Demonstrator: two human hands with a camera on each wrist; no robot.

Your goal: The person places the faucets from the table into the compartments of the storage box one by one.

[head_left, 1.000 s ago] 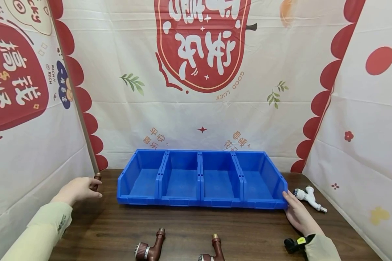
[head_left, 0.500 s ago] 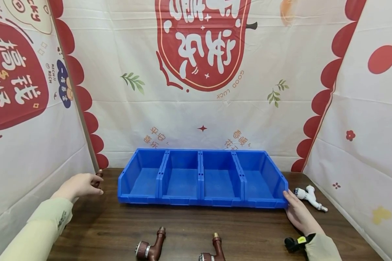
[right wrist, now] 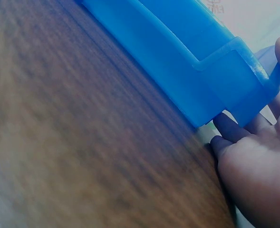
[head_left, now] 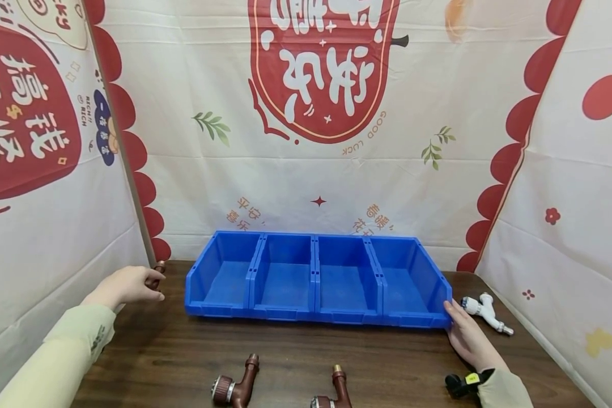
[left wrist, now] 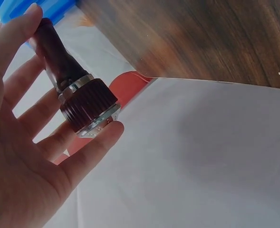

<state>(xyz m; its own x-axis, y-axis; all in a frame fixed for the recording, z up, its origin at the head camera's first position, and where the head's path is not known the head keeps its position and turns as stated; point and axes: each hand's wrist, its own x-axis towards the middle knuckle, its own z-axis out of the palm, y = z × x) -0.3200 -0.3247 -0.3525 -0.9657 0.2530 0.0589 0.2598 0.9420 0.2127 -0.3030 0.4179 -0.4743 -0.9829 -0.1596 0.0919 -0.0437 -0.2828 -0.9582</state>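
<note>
My left hand [head_left: 127,285] is at the table's left side, holding a dark brown tap [left wrist: 86,102] between thumb and fingers. In the left wrist view, the tap's ribbed knob with its silvery end points toward the fingertips; the head view mostly hides it behind the hand. A row of joined blue storage bins [head_left: 283,313] stands at the back of the table, with nothing inside. At its right end, my right hand [head_left: 469,334] grips the front corner. The right wrist view shows fingers curled beneath the corner [right wrist: 235,85] and the thumb up along the side.
Two more brown taps, a left one [head_left: 241,388] and a right one [head_left: 339,391], lie at the near edge of view. A white tap [head_left: 487,313] lies right of the bins. Printed cloth walls [head_left: 306,175] enclose the wooden table [head_left: 285,351] at back and sides.
My left hand has shifted slightly up and to the right with the brown tap in it. My right hand stays on the bin corner. The head view has swung slightly.
</note>
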